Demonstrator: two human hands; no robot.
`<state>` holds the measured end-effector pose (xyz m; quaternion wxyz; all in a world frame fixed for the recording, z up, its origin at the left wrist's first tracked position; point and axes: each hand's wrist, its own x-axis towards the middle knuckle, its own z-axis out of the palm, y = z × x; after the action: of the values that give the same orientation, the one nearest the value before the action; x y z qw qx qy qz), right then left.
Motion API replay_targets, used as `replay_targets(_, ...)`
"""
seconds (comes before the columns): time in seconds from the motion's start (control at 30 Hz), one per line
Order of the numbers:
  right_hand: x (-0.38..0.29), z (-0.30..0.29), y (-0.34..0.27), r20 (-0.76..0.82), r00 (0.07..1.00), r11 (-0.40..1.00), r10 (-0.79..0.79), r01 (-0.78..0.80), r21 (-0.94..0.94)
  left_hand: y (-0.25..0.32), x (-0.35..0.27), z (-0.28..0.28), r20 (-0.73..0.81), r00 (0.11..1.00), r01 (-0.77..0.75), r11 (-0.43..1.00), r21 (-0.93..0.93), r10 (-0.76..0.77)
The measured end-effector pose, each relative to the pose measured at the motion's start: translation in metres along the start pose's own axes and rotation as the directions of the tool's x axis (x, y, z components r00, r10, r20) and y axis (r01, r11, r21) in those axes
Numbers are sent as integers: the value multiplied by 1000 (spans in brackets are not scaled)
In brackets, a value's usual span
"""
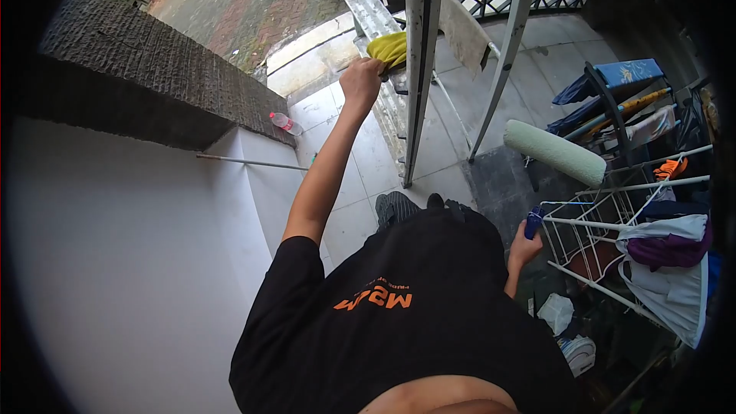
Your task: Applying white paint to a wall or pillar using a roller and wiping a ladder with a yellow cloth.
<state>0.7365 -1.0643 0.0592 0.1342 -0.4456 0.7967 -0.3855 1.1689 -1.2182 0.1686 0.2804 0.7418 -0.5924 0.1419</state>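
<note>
At arm's length ahead, my left hand (pixel 361 81) grips a yellow cloth (pixel 388 49), which lies against a step of a worn metal stepladder (pixel 415 86). Low on my right side, my right hand (pixel 525 247) is closed around the blue handle (pixel 534 222) of a paint roller. The roller's pale green sleeve (pixel 555 153) points up and ahead, above the dark floor tiles. Its thin wire frame shows only in part. My feet stand on the tiles just before the ladder's foot.
A white drying rack (pixel 598 223) with hanging laundry stands close on my right, with folded chairs (pixel 627 72) beyond it. At left are a white wall (pixel 132 230), a rough dark ledge (pixel 155 63), a thin rod (pixel 253 161) and a plastic bottle (pixel 286 123) on the floor.
</note>
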Motion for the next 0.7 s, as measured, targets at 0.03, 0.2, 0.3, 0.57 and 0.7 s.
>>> replay_targets(0.03,1,3,1,-2,1000,1000,0,0,-5,-1,0,0,3,1000,2,1000,-5,-2)
replay_targets(0.2,9,9,2,17,998,999,-54,54,-5,1,3,-5,-11,998,-56,998,37,57)
replay_targets(0.3,13,9,-5,-10,993,993,-119,119,-15,4,6,-8,-2,997,-80,990,112,81)
replay_targets(0.57,13,20,-2,28,996,997,-80,79,27,-1,9,5,17,987,-160,980,119,159)
replay_targets(0.7,7,17,-6,67,998,1000,5,-6,20,-4,13,4,95,972,-231,942,242,214)
